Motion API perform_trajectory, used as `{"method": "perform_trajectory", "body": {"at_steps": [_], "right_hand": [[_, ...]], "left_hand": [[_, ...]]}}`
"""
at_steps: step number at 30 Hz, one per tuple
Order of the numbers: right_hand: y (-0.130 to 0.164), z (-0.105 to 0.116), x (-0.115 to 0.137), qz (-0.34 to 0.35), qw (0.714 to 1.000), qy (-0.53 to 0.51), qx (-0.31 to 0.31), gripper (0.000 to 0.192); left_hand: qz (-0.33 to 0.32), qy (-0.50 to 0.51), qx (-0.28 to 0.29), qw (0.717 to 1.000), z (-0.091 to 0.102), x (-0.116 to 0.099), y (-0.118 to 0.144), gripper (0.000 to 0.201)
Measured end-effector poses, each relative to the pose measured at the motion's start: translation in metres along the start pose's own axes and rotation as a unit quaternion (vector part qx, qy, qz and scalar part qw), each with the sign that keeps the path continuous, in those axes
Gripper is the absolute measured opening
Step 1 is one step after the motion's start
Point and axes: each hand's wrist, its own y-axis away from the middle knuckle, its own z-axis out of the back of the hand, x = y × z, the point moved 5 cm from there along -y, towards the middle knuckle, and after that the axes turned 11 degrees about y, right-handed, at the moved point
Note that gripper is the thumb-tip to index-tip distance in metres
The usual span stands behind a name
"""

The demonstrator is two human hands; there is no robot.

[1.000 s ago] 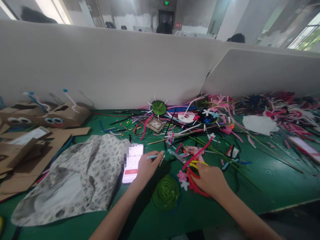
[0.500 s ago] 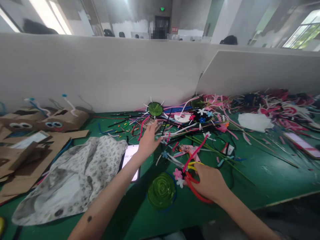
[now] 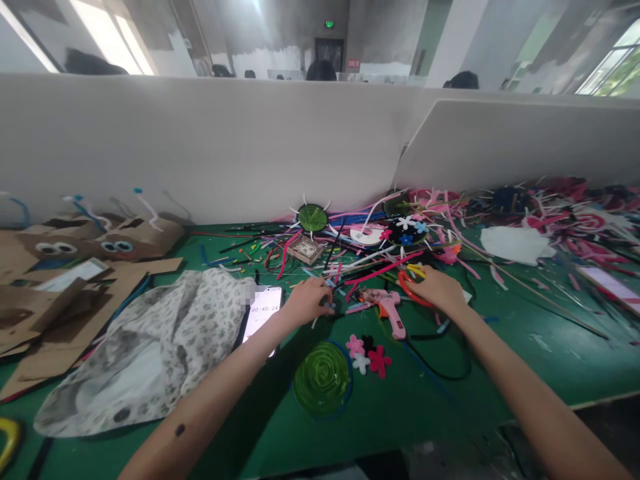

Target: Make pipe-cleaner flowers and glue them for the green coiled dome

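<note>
Both hands down in the craft mess at the middle of the frame, on a green desk (image 3: 530,373). Left hand (image 3: 307,300) just left of centre, fingers curled shut around something small and bluish at the fingertips, too tiny to tell what exactly. Right hand (image 3: 440,290) just right of centre, closed on a bundle of pipe cleaners (image 3: 407,283), a red loop and a yellow bit poking out on its left side, a long pink one running off toward upper left.

Between the two hands, a pink glue gun (image 3: 390,310) lying flat, black cord looping off below the right hand. Just below that, a cluster of small felt flowers (image 3: 367,353) in pink, white, black and red, touching each other. Left of those, a green spiral disc (image 3: 323,379) flat on the desk, lower centre.

Phone (image 3: 263,313) with lit timer screen right beside the left wrist, partly lying on a floral grey cloth (image 3: 150,353) that fills the lower left. Brown cardboard pieces with googly eyes (image 3: 115,247) at far left. Another green disc with white spikes (image 3: 313,217) up against the white divider (image 3: 200,147) at centre. Huge tangle of pink, black and white pipe cleaner scraps across the upper right, plus a second phone (image 3: 607,287) at the right edge
</note>
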Motion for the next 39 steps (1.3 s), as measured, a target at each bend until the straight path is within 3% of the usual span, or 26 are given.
{"method": "perform_trajectory", "body": {"at_steps": [4, 8, 12, 15, 17, 25, 27, 28, 31, 32, 34, 36, 39], "right_hand": [[-0.002, -0.002, -0.005, 0.044, 0.995, -0.075, -0.053, 0.054], [0.032, 0.013, 0.01, 0.07, 0.976, -0.169, -0.122, 0.043], [0.097, 0.014, 0.074, 0.15, 0.946, -0.279, -0.067, 0.03], [0.144, 0.011, 0.129, 0.235, 0.858, -0.456, 0.029, 0.024], [0.164, 0.009, 0.149, 0.247, 0.827, -0.503, 0.037, 0.018], [0.193, -0.003, 0.151, 0.278, 0.807, -0.517, -0.062, 0.005], [0.2, -0.002, 0.148, 0.308, 0.801, -0.508, -0.079, 0.007], [0.204, 0.0, 0.145, 0.321, 0.8, -0.499, -0.092, 0.008], [0.211, 0.005, 0.125, 0.307, 0.819, -0.455, -0.171, 0.011], [0.212, 0.006, 0.115, 0.283, 0.829, -0.433, -0.211, 0.013], [0.216, 0.007, 0.097, 0.236, 0.847, -0.376, -0.292, 0.019], [0.223, 0.005, 0.087, 0.226, 0.856, -0.309, -0.348, 0.024], [0.234, -0.005, 0.089, 0.255, 0.863, -0.224, -0.373, 0.024]], "left_hand": [[0.005, 0.097, -0.013, 0.995, 0.009, -0.005, 0.007, 0.015], [0.025, 0.202, -0.053, 0.978, 0.017, -0.013, 0.031, 0.027], [0.061, 0.373, -0.125, 0.917, 0.017, -0.026, 0.065, 0.037], [0.084, 0.429, -0.165, 0.884, 0.013, -0.037, 0.089, 0.038], [0.098, 0.453, -0.178, 0.868, 0.008, -0.041, 0.101, 0.037], [0.151, 0.589, -0.137, 0.782, -0.027, -0.043, 0.128, 0.045], [0.149, 0.579, -0.124, 0.792, -0.032, -0.045, 0.134, 0.043], [0.139, 0.549, -0.131, 0.814, -0.032, -0.045, 0.138, 0.038], [0.086, 0.357, -0.221, 0.903, -0.016, -0.043, 0.156, 0.034], [0.068, 0.282, -0.262, 0.921, -0.009, -0.042, 0.165, 0.036], [0.049, 0.165, -0.32, 0.932, -0.002, -0.038, 0.182, 0.033], [0.036, 0.082, -0.341, 0.936, -0.003, -0.036, 0.194, 0.023], [-0.003, -0.001, -0.342, 0.94, -0.013, -0.039, 0.203, 0.015]]}}
